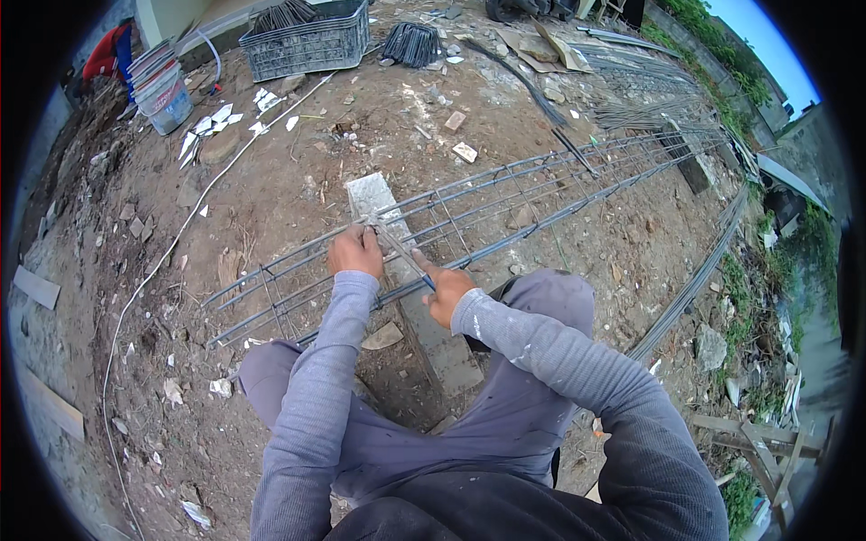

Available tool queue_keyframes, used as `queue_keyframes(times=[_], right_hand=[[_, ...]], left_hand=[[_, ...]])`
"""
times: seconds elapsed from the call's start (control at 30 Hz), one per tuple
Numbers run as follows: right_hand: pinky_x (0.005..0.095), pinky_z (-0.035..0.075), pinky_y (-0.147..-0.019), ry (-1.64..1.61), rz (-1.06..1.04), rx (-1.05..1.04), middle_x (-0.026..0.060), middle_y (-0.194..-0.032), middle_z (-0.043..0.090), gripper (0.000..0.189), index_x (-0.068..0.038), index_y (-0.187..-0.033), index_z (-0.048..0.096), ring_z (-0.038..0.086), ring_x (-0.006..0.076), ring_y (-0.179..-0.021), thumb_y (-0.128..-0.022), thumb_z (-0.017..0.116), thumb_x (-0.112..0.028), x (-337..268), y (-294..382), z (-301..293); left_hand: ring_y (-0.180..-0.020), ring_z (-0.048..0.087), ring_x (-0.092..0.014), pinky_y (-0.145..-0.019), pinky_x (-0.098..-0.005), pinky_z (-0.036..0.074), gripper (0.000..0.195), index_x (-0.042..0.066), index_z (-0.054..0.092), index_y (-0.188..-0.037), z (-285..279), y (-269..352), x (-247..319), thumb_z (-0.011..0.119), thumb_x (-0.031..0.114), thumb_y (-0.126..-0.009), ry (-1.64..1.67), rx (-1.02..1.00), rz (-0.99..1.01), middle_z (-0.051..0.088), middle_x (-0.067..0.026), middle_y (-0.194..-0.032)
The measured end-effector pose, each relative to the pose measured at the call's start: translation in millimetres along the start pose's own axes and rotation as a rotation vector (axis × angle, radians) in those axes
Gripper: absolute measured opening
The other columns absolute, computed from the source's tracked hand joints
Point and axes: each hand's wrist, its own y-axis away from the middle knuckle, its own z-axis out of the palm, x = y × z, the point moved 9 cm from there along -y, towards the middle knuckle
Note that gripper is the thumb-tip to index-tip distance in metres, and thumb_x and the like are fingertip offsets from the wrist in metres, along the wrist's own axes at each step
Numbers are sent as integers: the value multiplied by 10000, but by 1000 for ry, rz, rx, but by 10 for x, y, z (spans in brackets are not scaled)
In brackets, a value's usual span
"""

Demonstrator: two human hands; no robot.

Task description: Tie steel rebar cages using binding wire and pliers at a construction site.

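Observation:
A long rebar cage point(473, 223) with wire-tied square stirrups lies slantwise before my knees. My left hand point(355, 251) is curled over its far upper bar, with the fingertips partly hidden. In my right hand point(450, 291) is a metal hand tool with blue grips, which looks like tying pincers point(400, 249). Its head meets the far bar right beside my left thumb. Under the cage, a pale concrete-covered plank or beam point(371, 193) runs crosswise and comes out between my legs point(443, 362).
A black plastic crate point(304, 44) of bent bars stands at the far side, beside a stirrup bundle point(411, 44). A white hose or cable point(203, 196) crosses the dirt. Loose rebars point(697, 277) lie at right. A person in red point(105, 54) bends near a bucket point(162, 98).

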Motion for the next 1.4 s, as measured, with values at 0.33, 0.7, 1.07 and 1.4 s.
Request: queue_keyframes(times=[0.33,0.7,1.07,1.4], right_hand=[[422,533,-840,-894,344,-276,234,-1226,593,848,-240,-1521,180,643,381,-983,-793,534,13,262,106,382],[395,451,-976,-139,69,21,255,-1188,595,879,-265,-1505,248,568,402,-1105,-712,500,17,174,235,415],[430,503,-892,39,359,138,269,-1245,440,889,48,-1477,151,599,406,-1041,-766,669,-85,303,49,485],[443,531,-849,-29,325,136,248,-1111,615,586,44,-1291,455,663,345,-982,-772,656,-137,406,-229,561]], left_hand=[[-815,709,-279,-775,-365,548,216,-7,669,-895,385,-90,-235,581,187,-931,654,-399,-261,724,-132,-827],[-679,680,-290,-661,-362,536,246,-37,626,-798,126,-191,-597,545,162,-917,203,237,-211,691,-183,-738],[-704,616,-110,-710,-237,523,202,-7,699,-990,115,-180,-470,654,174,-912,775,-159,-320,707,-76,-877],[-805,595,-145,-769,-289,505,232,-2,677,-1046,60,87,-136,683,174,-894,955,-499,-218,654,-52,-882]])
